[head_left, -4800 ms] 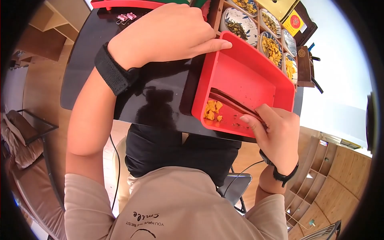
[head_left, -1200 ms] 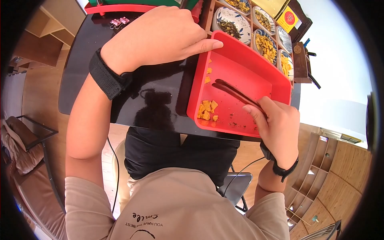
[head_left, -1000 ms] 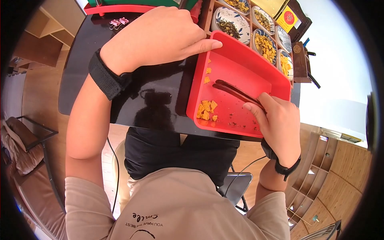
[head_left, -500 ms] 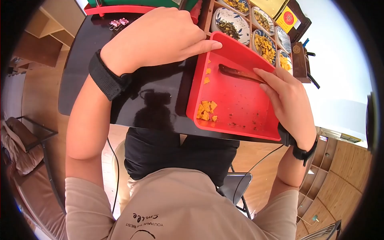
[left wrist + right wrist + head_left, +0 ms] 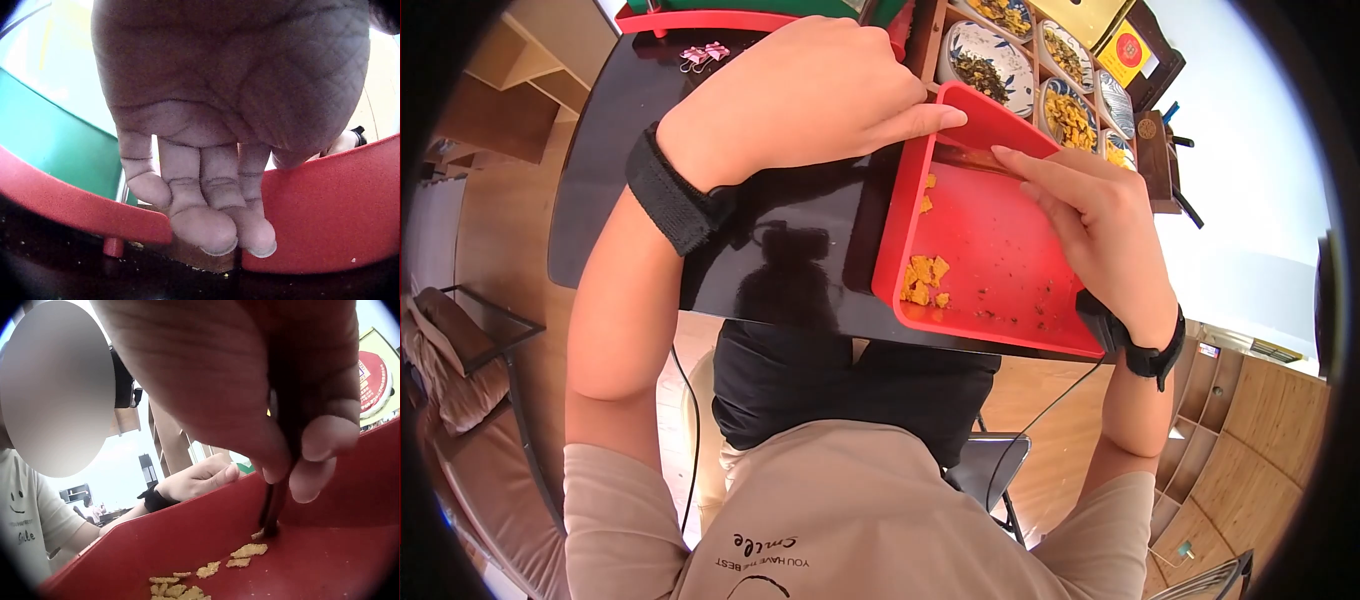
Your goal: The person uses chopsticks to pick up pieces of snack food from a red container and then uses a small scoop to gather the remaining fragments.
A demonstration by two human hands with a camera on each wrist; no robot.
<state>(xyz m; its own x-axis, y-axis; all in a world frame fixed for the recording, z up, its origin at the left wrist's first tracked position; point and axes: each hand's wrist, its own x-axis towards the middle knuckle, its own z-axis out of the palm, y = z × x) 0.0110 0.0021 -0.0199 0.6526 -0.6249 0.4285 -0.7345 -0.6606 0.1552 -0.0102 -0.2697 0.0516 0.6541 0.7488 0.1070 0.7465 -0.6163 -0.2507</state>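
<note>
My left hand grips the far left corner of a red tray, thumb over the rim and fingers outside it. In the left wrist view the fingers curl beside the tray's wall. My right hand pinches dark wooden tongs inside the tray. Their tips point down into the far left corner, right at a small yellow flake. More yellow flakes lie in a row along the left wall. A pile of yellow pieces sits in the near left corner, with dark crumbs to its right.
Beyond the tray stands a wooden divided box with patterned bowls of dried yellow and dark green bits. Pink binder clips lie on the black table. A green container stands behind a red edge.
My right hand has carried the tongs from the tray's middle to its far left corner. Compared with the oldest frame, flakes now show along the left wall. My left hand keeps its grip.
</note>
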